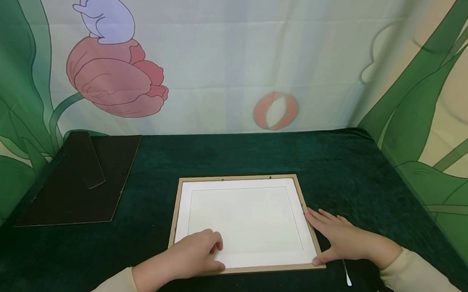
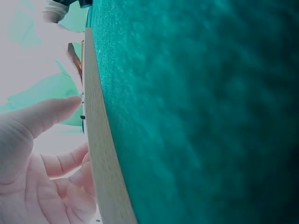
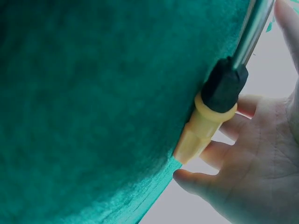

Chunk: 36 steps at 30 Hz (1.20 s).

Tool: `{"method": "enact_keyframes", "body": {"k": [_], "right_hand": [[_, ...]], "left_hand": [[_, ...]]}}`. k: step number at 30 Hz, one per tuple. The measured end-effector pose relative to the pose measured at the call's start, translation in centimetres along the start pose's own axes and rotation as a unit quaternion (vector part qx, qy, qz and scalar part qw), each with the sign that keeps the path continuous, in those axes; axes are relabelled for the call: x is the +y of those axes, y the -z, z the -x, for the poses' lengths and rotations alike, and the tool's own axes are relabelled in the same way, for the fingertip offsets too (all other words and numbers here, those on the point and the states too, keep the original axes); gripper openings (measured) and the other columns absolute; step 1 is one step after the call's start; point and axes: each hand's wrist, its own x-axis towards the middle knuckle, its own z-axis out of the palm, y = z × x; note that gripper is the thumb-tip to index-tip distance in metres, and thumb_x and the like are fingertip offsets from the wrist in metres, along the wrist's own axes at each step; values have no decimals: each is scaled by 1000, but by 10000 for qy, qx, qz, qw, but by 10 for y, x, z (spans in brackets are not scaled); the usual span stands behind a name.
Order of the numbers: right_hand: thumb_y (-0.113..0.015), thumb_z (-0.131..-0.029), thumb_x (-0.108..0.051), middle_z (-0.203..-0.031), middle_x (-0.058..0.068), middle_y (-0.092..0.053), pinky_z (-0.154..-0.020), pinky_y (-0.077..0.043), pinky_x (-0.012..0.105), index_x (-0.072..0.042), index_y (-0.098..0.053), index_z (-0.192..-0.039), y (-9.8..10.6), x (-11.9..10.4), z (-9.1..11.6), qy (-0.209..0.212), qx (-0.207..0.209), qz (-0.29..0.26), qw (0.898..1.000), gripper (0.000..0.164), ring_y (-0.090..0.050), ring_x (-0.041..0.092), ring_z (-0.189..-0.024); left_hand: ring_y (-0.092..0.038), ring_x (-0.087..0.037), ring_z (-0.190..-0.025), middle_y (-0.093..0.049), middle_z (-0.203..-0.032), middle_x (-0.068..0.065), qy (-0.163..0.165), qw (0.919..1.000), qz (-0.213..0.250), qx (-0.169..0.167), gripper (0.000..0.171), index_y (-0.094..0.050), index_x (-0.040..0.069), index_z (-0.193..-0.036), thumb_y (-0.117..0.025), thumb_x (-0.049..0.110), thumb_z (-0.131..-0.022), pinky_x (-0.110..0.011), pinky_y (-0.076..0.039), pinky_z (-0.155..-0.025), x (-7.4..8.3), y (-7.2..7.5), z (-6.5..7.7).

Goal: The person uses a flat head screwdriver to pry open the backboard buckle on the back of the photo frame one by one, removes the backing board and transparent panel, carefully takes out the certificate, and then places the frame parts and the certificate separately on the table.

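A light wooden picture frame (image 1: 240,270) lies flat on the dark green cloth, a white board (image 1: 243,220) with a thin inner outline inside it. My left hand (image 1: 197,253) is over its front left part, fingers loosely bent at the board and thumb near the front edge; I see nothing held in it. At the right side my right hand (image 1: 340,237) rests with spread fingers, fingertips at the side rail and thumb at the front corner. A screwdriver (image 1: 347,274) lies partly hidden beneath that hand; its yellow and black handle (image 3: 205,119) shows in the right wrist view.
A black backing board (image 1: 62,194) with a stand leg (image 1: 94,171) lies at the left rear of the table. Small dark tabs (image 1: 270,177) show along the frame's far rail. A printed curtain (image 1: 206,63) hangs behind the green cloth (image 1: 234,152).
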Motion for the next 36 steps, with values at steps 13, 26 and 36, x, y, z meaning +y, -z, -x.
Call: {"method": "enact_keyframes", "body": {"k": [13,26,36], "right_hand": [[-71,-66,-63,-152,17,-19,-97,-14,70,-1,-18,-148,0,1,0,52,26,-28,10000,115,-15,43,-136],[-71,-66,-62,-152,17,-19,-96,-15,70,-2,-19,-148,-1,2,-1,48,2,-48,10000,115,-15,44,-136],[-70,-67,-63,-152,18,-18,-96,-15,71,-1,-18,-148,-1,3,0,188,63,-62,9998,114,-15,44,-135]], "left_hand": [[-45,-9,-59,-48,-67,9,-66,9998,-141,146,11,-60,15,-78,-68,19,-86,-23,-41,-57,3,0,-1],[-47,-6,-67,-53,-78,11,-461,9987,-205,22,23,-66,14,-93,-74,30,-79,-23,-43,-66,-3,10,1],[-53,-7,-77,-61,-92,4,-1112,9770,-1610,850,24,-68,11,-104,-71,23,-83,-24,-50,-69,6,20,23]]}}
